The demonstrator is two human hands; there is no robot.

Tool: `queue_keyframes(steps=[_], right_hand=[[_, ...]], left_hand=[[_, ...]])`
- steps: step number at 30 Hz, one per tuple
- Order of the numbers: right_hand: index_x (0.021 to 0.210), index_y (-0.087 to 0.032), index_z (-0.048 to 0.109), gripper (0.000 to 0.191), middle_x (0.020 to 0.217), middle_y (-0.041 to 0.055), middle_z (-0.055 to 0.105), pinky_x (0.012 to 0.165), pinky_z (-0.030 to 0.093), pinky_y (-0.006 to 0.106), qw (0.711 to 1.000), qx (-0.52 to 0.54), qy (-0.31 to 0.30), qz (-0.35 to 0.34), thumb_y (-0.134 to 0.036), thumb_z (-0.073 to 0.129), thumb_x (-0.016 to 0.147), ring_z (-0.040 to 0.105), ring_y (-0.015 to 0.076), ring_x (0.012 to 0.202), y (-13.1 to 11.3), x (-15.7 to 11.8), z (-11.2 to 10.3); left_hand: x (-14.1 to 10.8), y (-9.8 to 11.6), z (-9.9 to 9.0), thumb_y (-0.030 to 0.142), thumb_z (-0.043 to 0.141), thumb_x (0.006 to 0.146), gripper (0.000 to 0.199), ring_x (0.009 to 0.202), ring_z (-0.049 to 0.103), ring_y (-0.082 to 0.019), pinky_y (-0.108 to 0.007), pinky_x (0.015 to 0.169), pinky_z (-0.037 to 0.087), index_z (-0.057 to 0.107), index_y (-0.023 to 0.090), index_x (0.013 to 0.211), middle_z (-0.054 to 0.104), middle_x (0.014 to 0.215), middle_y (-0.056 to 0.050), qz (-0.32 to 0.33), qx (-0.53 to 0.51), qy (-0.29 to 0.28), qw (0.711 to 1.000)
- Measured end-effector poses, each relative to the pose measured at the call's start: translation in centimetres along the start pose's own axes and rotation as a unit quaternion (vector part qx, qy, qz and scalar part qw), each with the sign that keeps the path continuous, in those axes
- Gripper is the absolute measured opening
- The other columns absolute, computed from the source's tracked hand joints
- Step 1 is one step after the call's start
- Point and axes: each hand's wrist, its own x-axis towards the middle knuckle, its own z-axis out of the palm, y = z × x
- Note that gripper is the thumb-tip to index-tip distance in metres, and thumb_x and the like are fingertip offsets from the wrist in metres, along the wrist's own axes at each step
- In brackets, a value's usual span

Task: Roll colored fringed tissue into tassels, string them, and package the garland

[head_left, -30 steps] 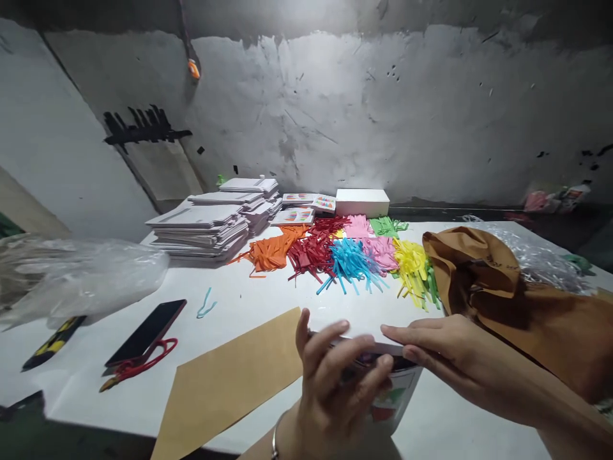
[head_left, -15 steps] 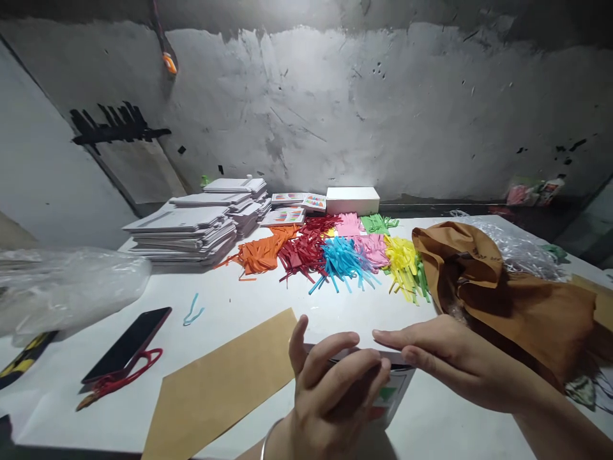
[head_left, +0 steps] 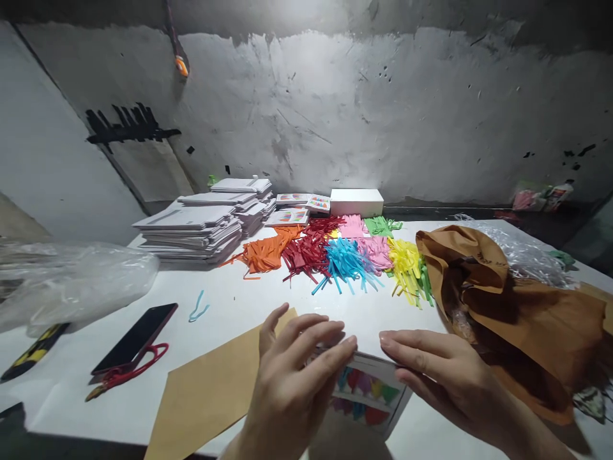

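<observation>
Upright at the table's near edge stands a white box; its front bears a picture of colourful tassels in two rows. My left hand is at the box's top left edge, fingers spread and slightly bent, touching the top. At the top right edge, my right hand lies with its fingers stretched out and close together. The top front edge of the box looks folded down between both hands. Part of the box's left side is hidden behind my left hand. A flat brown card lies left of the box.
Fringed paper bundles in several colours lie beyond the box. Stacked white flat cartons stand back left, a closed white box at the back. Left are a phone and clear plastic; right, a brown bag.
My left hand has shifted left and opened its fingers wider, uncovering more of the printed front. The dark gap under the top front edge no longer shows. The view has shifted slightly.
</observation>
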Motion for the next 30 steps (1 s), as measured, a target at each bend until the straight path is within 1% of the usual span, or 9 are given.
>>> queue_keyframes(steps=[3,6,13,17,21,24,26,28,30], right_hand=[[0.133,-0.014,0.06,0.036,0.12,0.0126,0.071,0.091,0.056,0.023,0.998,-0.044,0.035,-0.019,-0.012,0.055,0.097,0.07,0.0162,0.107,-0.3,0.1,0.6],[0.131,-0.016,0.061,0.036,0.114,0.0113,0.073,0.087,0.058,0.022,0.997,-0.038,0.058,-0.02,-0.011,0.056,0.095,0.071,0.0162,0.101,-0.3,0.2,1.2],[0.13,-0.02,0.061,0.035,0.108,0.0081,0.072,0.083,0.057,0.019,0.994,0.044,0.097,0.039,-0.013,0.055,0.097,0.071,0.0155,0.098,0.1,-0.5,2.9],[0.126,-0.02,0.064,0.031,0.107,0.0092,0.07,0.078,0.058,0.021,0.992,-0.002,0.115,0.058,-0.016,0.057,0.096,0.07,0.0166,0.095,0.1,0.2,3.2],[0.125,-0.019,0.065,0.029,0.096,0.0072,0.068,0.072,0.056,0.025,0.991,-0.045,0.113,0.062,-0.017,0.053,0.099,0.068,0.0163,0.086,1.6,1.2,4.0],[0.139,-0.019,0.056,0.041,0.121,0.0144,0.065,0.098,0.051,0.046,0.975,-0.153,0.131,0.097,-0.033,0.055,0.1,0.06,0.029,0.118,2.7,0.8,7.4],[0.154,-0.015,0.036,0.064,0.148,0.0202,0.049,0.11,0.039,0.058,0.969,-0.194,0.102,0.113,-0.045,0.053,0.099,0.041,0.0365,0.14,2.5,-0.4,11.5],[0.159,-0.018,0.024,0.082,0.159,0.0187,0.035,0.111,0.036,0.063,0.978,-0.188,0.006,0.093,-0.059,0.054,0.094,0.028,0.0416,0.147,1.7,-1.9,16.3],[0.159,-0.022,0.024,0.096,0.163,0.0154,0.026,0.114,0.028,0.068,0.973,-0.157,-0.104,0.135,-0.074,0.056,0.084,0.022,0.0441,0.149,0.9,-3.4,20.6]], left_hand=[[-0.3,-1.6,-0.5,0.008,0.059,0.094,0.028,0.094,0.063,-0.019,-0.035,0.084,0.053,0.072,0.025,0.112,0.069,0.102,-0.006,-0.018,-0.115,-0.019,0.993],[-0.7,-2.2,-0.1,0.005,0.062,0.091,0.029,0.087,0.062,-0.016,-0.023,0.064,0.053,0.071,0.023,0.112,0.066,0.097,-0.006,-0.042,-0.2,-0.008,0.979],[-1.6,-1.8,1.1,0.014,0.068,0.09,0.015,0.082,0.066,-0.015,-0.022,0.066,0.055,0.072,0.019,0.103,0.065,0.093,-0.006,-0.138,-0.305,0.048,0.941],[-1.4,-1.0,1.3,0.014,0.069,0.088,0.011,0.078,0.066,-0.014,-0.021,0.064,0.054,0.075,0.019,0.097,0.065,0.089,-0.005,-0.176,-0.311,0.071,0.931],[-1.3,-1.4,2.2,0.023,0.07,0.088,0.008,0.074,0.064,-0.015,-0.022,0.059,0.052,0.076,0.018,0.088,0.063,0.084,-0.005,-0.265,-0.317,0.06,0.909],[-2.0,-3.9,4.7,0.03,0.069,0.085,0.014,0.076,0.065,-0.017,-0.026,0.066,0.052,0.077,0.018,0.083,0.065,0.085,-0.005,-0.37,-0.283,0.024,0.885],[-3.1,-6.1,7.1,0.03,0.07,0.082,0.015,0.082,0.066,-0.019,-0.029,0.075,0.052,0.075,0.017,0.079,0.068,0.084,-0.005,-0.443,-0.252,0.007,0.86],[-4.8,-8.3,9.7,0.029,0.069,0.081,0.015,0.082,0.067,-0.021,-0.03,0.075,0.052,0.073,0.016,0.075,0.07,0.08,-0.005,-0.493,-0.235,-0.004,0.838],[-6.7,-9.8,11.9,0.028,0.07,0.082,0.016,0.08,0.068,-0.02,-0.031,0.074,0.052,0.071,0.015,0.074,0.071,0.078,-0.004,-0.53,-0.224,-0.021,0.817]])
